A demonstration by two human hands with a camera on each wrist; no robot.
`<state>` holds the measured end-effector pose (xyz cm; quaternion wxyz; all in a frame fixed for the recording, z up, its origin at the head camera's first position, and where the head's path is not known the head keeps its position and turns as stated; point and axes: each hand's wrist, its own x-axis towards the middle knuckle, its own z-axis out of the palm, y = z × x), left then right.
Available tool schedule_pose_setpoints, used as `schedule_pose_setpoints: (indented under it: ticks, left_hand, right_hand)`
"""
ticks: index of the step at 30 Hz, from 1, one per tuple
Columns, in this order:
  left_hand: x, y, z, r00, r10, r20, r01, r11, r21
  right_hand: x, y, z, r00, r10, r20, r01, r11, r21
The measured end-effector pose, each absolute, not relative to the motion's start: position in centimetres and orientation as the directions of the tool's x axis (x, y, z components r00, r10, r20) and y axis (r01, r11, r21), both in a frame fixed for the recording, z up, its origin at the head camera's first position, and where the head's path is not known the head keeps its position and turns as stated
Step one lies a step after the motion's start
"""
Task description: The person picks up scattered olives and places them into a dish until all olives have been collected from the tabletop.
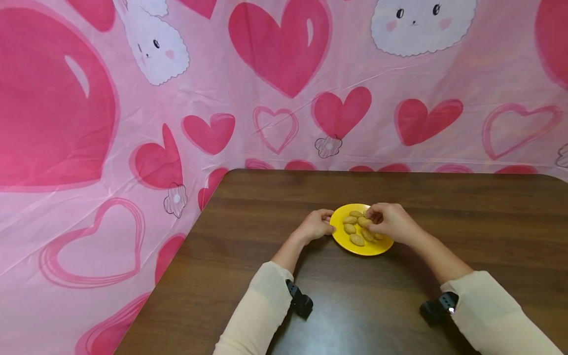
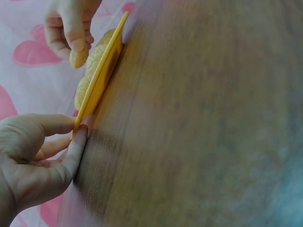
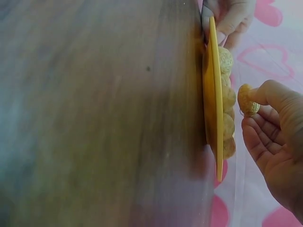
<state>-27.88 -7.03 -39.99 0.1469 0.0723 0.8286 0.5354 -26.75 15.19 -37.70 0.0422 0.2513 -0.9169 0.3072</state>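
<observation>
On the wooden table sits a yellow plate (image 1: 372,250), bearing several tan oval pieces (image 1: 357,240) with a rough, shell-like skin, much like nuts; their exact kind is hard to tell. My left hand (image 1: 316,225) pinches the plate's left rim, fingers above and below it, as the left wrist view shows. Over the plate's right side, my right hand (image 1: 392,223) pinches one such nut-like piece (image 3: 248,100) between thumb and fingertips. In the right wrist view that piece is apart from those on the plate. From the head view, the right hand hides part of the plate.
The brown wood-grain table (image 1: 248,222) reaches back to a pink cloth (image 1: 275,133) printed with hearts, which also hangs along the left side. A dark wrist camera (image 1: 302,301) is strapped over the left sleeve, another camera (image 1: 437,309) over the right.
</observation>
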Motion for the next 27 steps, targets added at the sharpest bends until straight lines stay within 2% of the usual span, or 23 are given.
schedule_pose_setpoints:
  ticks: [11,27]
  left_hand:
    - [-27.8,-7.0,-39.8,-0.946,0.278,-0.164,-0.033,0.422,0.906]
    - [-27.8,-7.0,-39.9,-0.947,0.275,-0.164,-0.034,0.422,0.906]
  right_hand:
    - [-27.4,14.2,-37.9,-0.88,-0.445,0.167,-0.458,0.703,-0.544]
    - [-27.0,14.3,-37.8,-0.886,-0.439,0.147,-0.441,0.703,-0.558]
